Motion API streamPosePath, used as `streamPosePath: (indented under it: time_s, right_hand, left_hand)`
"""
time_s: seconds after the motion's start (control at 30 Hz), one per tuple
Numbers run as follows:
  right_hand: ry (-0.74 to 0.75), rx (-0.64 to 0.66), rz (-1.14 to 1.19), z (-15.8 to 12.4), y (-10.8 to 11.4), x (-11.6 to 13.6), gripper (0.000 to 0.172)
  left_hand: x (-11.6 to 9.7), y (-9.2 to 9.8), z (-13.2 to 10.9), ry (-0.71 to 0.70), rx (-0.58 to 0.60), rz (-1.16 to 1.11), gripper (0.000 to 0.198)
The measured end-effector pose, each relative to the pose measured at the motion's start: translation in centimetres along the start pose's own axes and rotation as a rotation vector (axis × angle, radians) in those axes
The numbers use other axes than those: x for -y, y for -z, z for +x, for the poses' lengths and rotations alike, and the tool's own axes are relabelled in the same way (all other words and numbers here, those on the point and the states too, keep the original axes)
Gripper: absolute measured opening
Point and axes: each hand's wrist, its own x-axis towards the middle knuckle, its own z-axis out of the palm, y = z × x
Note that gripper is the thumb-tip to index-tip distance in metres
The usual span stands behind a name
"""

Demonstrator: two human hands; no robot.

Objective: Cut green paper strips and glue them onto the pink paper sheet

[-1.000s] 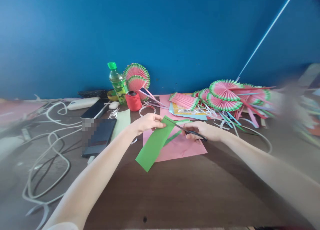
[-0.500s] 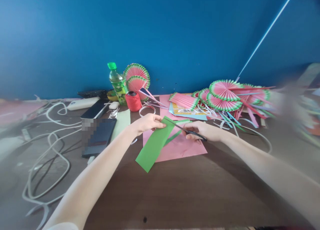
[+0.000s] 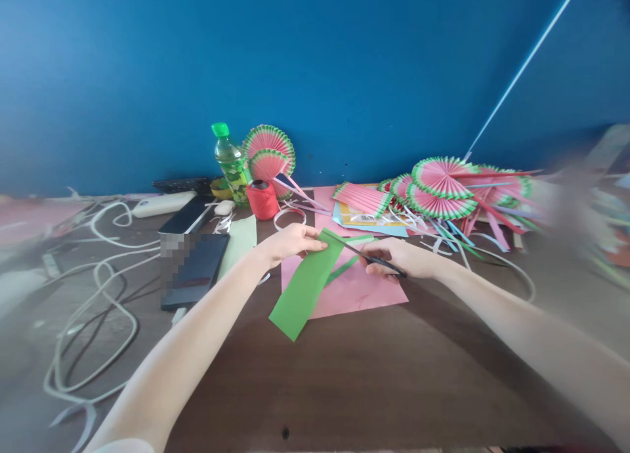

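Note:
My left hand [image 3: 298,241] pinches the upper end of a green paper strip [image 3: 304,294], which slants down toward me over a sheet of pink paper [image 3: 361,295]. In my right hand [image 3: 388,255] is a pair of scissors [image 3: 394,269], fingers closed round the black handle. The blades point left and lie at the strip's top end, close to my left fingertips. A thinner green strip [image 3: 342,269] rests on the pink sheet between the two hands. Whether the blades are fully closed is too small to tell.
Pink and green folded paper fans [image 3: 443,187] are piled at the back right. A green-capped bottle [image 3: 229,157] and a red roll [image 3: 263,200] stand behind my left hand. On the left are a black tablet-like device [image 3: 199,276] and looped white cables [image 3: 132,322]. A blue wall [image 3: 315,79] rises behind.
The lower end of the green strip has swung slightly to the right. Both hands and the scissors hold nearly the same place.

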Motion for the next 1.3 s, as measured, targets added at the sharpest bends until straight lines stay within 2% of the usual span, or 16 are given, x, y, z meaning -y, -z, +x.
streamPosePath:
  time_s: [0.37,0.63,1.07,1.3]
  right_hand:
    - [0.0,-0.015,-0.019,-0.08,-0.01,0.17,0.037]
    - [0.012,-0.017,-0.039,-0.07,0.05,0.36,0.039]
    - [0.015,-0.024,-0.04,-0.04,0.06,0.28,0.038]
    - [-0.049,-0.023,-0.021,-0.05,-0.08,0.45,0.038]
  left_hand:
    - [0.06,-0.02,0.08,0.006,-0.003,-0.025,0.025]
    - [0.37,0.08,0.19,0.021,0.031,-0.122,0.028]
    - [0.53,0.12,0.27,0.025,0.031,-0.106,0.027]
    - [0.61,0.03,0.34,0.014,0.012,-0.095,0.03]
